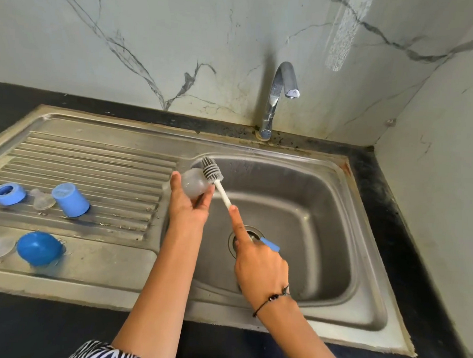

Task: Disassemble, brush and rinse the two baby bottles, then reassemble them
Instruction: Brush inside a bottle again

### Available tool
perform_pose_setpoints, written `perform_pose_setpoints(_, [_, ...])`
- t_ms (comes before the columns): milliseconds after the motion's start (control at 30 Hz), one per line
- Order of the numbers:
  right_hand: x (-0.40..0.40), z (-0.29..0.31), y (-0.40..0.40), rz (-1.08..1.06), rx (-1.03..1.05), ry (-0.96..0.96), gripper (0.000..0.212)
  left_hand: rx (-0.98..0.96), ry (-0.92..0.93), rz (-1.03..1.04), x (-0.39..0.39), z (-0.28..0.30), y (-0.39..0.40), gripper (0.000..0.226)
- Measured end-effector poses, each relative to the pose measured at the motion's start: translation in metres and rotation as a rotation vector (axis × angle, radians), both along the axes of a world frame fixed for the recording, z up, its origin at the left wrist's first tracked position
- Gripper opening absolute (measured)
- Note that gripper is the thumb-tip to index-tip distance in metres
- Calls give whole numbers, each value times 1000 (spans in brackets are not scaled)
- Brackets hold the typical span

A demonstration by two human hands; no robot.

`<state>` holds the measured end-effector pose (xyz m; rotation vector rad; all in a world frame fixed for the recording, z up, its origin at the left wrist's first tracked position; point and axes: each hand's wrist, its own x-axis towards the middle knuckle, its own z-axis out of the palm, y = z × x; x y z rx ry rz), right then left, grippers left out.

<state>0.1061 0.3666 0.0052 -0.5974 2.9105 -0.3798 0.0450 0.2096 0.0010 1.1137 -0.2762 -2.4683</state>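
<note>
Over the sink: a person stands at a steel sink (362, 269) set in a dark desk (389, 204), working above the basin's left rim.
Left hand: the left hand (188, 203) holds a clear bottle body (192, 185), fingers curled round it, just over the edge between drainboard and basin.
Right hand: the right hand (260, 263) grips the handle of a bottle brush (212, 170), forefinger laid straight along the shaft; the bristle head lies against the bottle's far side.
Step in hand: brushing, by my reading; whether the head is at the bottle's mouth I cannot tell.
Parts set aside: on the drainboard (93, 153) lie a blue ring (8, 194), a clear teat (41, 198), a blue cap (70, 199), a blue dome (39, 248) and a second teat (0, 246), well apart from the hands.
Next move: likely a rinse, which calls for carrying the bottle right, under the tap (283, 93); no water runs now.
Room: the basin is open beneath; the spout overhangs the back rim, and the right wall stands close.
</note>
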Motion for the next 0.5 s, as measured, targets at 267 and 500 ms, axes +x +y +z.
perform_pose_setpoints(267, [-2, -15, 8, -4, -7, 374, 113, 16, 6, -162, 6, -3, -2, 51])
perform_pose_setpoints(500, [-4, -16, 19, 4, 23, 389, 102, 122, 9, -134, 3, 1, -2, 45])
